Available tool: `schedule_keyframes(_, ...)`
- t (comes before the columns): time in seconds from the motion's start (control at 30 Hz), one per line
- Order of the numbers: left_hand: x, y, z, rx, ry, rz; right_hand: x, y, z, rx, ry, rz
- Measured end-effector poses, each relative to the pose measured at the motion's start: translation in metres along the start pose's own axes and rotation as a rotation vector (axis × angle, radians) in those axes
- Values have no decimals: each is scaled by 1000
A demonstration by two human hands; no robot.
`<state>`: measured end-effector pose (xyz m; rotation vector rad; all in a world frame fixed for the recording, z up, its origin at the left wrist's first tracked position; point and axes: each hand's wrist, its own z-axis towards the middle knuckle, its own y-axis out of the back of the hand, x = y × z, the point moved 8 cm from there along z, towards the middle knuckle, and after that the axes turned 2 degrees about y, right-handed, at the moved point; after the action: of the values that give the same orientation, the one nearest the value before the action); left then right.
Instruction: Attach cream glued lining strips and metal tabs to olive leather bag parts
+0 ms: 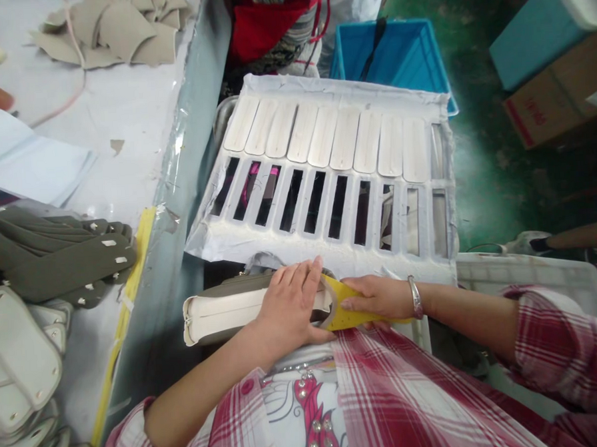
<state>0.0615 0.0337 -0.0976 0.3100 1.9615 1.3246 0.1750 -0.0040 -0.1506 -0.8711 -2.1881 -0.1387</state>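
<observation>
My left hand (pixel 290 304) lies over the right end of a cream and olive leather piece (pixel 223 314) held across my lap, its fingers curled over the top. My right hand (pixel 377 298) grips a yellow template (pixel 350 311) that sits against the same end of the piece. A silver bangle circles my right wrist. Both hands touch near the yellow template.
A white slotted rack (pixel 330 248) with several cream strips (pixel 324 137) along its far half stands just beyond my hands. Olive pieces (pixel 60 259) and cream pieces (pixel 16 365) are piled on the table at left. A blue bin (pixel 394 52) and cardboard box (pixel 562 89) are behind.
</observation>
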Motion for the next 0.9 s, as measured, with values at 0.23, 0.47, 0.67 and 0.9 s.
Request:
schedule_keyframes(0.23,3,2,3,54,-22,-8,-4,-7,-3,-150,10,70)
schedule_keyframes(0.47,6,4,1,85,-80,-10,-8,-14,-2,-303,52,123)
schedule_keyframes(0.67,8,7,5,73,-93,-22,8,-9,-4,-690,162,-22)
schedule_keyframes(0.9,10,9,-6,42,-52,18,4,-28,-32,-761,177,302)
